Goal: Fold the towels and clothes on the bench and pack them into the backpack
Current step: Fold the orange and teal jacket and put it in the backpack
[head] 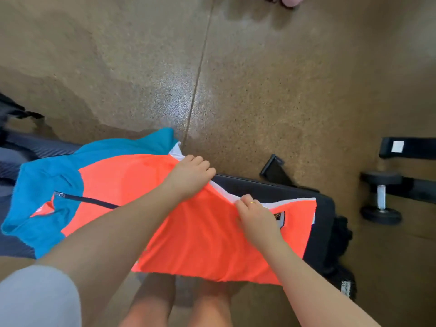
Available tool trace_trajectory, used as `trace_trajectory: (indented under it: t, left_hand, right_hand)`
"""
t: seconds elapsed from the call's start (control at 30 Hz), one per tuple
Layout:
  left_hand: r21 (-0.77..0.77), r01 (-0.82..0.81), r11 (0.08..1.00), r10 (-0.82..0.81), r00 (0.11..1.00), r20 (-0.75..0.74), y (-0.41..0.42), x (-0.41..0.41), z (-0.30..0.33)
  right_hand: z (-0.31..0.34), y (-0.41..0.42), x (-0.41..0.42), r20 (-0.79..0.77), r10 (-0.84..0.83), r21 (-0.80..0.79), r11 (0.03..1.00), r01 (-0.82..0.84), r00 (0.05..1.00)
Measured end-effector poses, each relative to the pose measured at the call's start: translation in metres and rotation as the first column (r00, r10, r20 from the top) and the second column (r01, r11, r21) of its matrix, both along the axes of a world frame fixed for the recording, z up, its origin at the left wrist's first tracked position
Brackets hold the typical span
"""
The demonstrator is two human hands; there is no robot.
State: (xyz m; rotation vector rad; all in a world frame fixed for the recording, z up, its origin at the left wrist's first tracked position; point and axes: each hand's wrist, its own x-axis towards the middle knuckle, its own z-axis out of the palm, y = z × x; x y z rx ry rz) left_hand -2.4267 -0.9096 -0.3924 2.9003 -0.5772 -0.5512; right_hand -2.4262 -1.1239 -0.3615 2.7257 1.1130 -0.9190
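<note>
Speckled floor [259, 90] beyond bench [325, 220]; 2 hands, left hand [188, 175] and right hand [254, 215], each gripping orange shirt [188, 232] far edge.

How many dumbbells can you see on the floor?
1: a black dumbbell lies on the floor at the right, beyond the end of the bench. More may lie outside the view.
</note>
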Motion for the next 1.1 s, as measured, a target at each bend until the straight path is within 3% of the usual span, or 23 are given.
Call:
trace_trajectory:
  t: [0.07, 0.17, 0.23, 0.3, 0.4, 0.5, 0.63, 0.77, 0.83, 0.93, 1.0, 1.07, 1.1]
  left_hand:
    - [0.085, 0.04, 0.996, -0.042, 0.999, 0.018, 0.0, -0.011, 0.0]
    - [0.096, 0.104, 0.99, -0.104, 0.995, 0.0, 0.003, -0.019, 0.003]
    - [0.081, 0.113, 0.99, -0.112, 0.994, -0.016, 0.006, -0.02, 0.004]
    - [0.081, 0.108, 0.991, -0.106, 0.994, -0.017, 0.01, -0.015, 0.005]
    - [0.104, 0.136, 0.985, -0.126, 0.988, -0.094, 0.015, -0.005, 0.011]
    - [0.107, 0.162, 0.981, -0.143, 0.975, -0.17, 0.028, 0.002, 0.006]
    - [-0.053, 0.018, 0.998, -0.023, 0.996, -0.09, 0.04, 0.016, 0.012]
    - [-0.187, -0.153, 0.97, 0.137, 0.986, -0.097, 0.049, 0.031, 0.012]
    - [-0.171, -0.187, 0.968, 0.172, 0.98, -0.096, 0.05, 0.038, 0.013]
    - [-0.121, -0.282, 0.952, 0.278, 0.959, -0.047, 0.041, 0.037, 0.009]
    - [-0.072, -0.375, 0.924, 0.373, 0.927, -0.035, 0.03, 0.034, 0.003]
    - [0.028, -0.526, 0.85, 0.527, 0.847, -0.068, 0.02, 0.031, -0.003]
    - [0.08, -0.593, 0.801, 0.598, 0.798, -0.072, 0.016, 0.03, -0.006]
  right_hand:
    - [0.003, -0.017, -0.014, -0.098, -0.018, -0.054, 0.998, 0.013, 0.995]
    - [0.011, -0.033, -0.016, -0.145, -0.342, -0.137, 0.936, 0.323, 0.928]
    - [0.007, -0.044, -0.011, -0.088, -0.473, -0.171, 0.874, 0.455, 0.877]
    - [0.002, -0.048, -0.003, -0.066, -0.425, -0.19, 0.893, 0.407, 0.903]
    - [-0.003, -0.049, 0.002, -0.06, -0.188, -0.206, 0.963, 0.172, 0.98]
    - [-0.005, -0.053, 0.011, -0.029, -0.218, -0.204, 0.957, 0.208, 0.976]
    - [0.003, -0.052, 0.05, 0.082, -0.327, -0.07, 0.94, 0.333, 0.941]
    - [0.001, -0.065, 0.085, -0.148, -0.353, -0.167, 0.93, 0.329, 0.924]
    - [0.0, -0.069, 0.102, -0.19, -0.4, -0.141, 0.915, 0.378, 0.897]
    - [-0.005, -0.078, 0.116, -0.066, -0.46, -0.048, 0.888, 0.458, 0.885]
    - [-0.006, -0.083, 0.117, 0.056, -0.586, 0.082, 0.809, 0.581, 0.808]
    - [-0.005, -0.083, 0.115, 0.024, -0.713, 0.253, 0.683, 0.686, 0.701]
    - [-0.007, -0.084, 0.112, 0.005, -0.712, 0.26, 0.679, 0.686, 0.702]
